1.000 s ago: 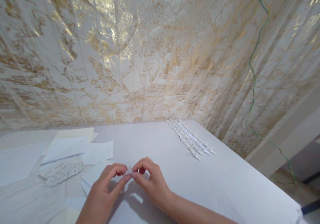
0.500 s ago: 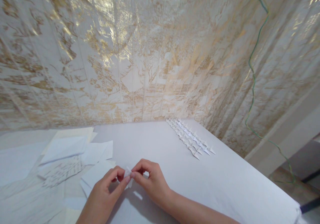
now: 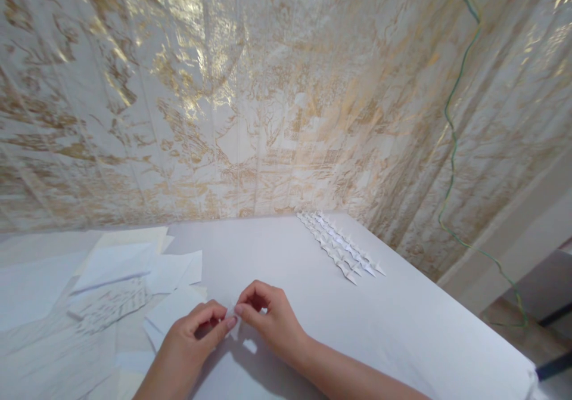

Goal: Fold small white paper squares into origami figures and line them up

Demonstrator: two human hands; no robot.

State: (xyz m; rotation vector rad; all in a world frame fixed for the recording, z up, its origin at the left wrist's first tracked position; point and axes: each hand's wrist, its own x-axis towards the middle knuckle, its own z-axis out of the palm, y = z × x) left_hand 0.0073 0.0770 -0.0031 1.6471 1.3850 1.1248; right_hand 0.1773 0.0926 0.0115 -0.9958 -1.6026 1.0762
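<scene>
A small folded piece of white paper (image 3: 232,312) is held just above the white table (image 3: 268,251). My left hand (image 3: 196,337) pinches it from the left between thumb and forefinger. From the other side, my right hand (image 3: 268,313) grips its edge with thumb and fingertips pressed together. The fingers cover much of the paper, and its exact folded shape is blurred. Beyond the right hand, rows of small folded white paper pieces (image 3: 339,246) with pointed tips lie toward the table's back right corner.
Loose white and cream paper sheets (image 3: 111,264) overlap across the left side of the table, some of them written on. A gold-patterned wall covering (image 3: 250,108) rises behind. A green cord (image 3: 452,149) hangs at the right and trails down beyond the table edge.
Both hands have shifted only slightly. The paper between the fingertips has turned a little and shows less than before. The sheets and the rows of folded pieces have not moved.
</scene>
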